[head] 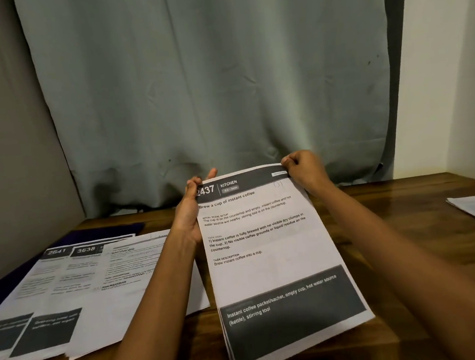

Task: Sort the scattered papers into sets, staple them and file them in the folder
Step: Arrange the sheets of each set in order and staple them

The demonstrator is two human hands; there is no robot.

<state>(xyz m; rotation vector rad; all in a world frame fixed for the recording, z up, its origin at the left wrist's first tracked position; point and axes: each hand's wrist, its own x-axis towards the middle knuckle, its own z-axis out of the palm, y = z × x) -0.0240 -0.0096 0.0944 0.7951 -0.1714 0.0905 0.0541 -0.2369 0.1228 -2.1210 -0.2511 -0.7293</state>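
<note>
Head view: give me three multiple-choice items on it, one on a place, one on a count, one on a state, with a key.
1. Where do the overlapping paper stacks lie on the table?
A. To the person's left
B. On the far right edge
C. Under the held papers

2. How many hands grip the held papers?
A. None
B. One
C. Two

3. How are the held papers placed?
A. Lying flat and untouched
B. Gripped at the top corners, printed side up
C. Rolled into a tube

Key: 1 A, they fan out left of the left arm. 2 C, the left hand and the right hand each pinch a top corner. 3 B, the printed side faces the camera and both top corners are pinched.
</note>
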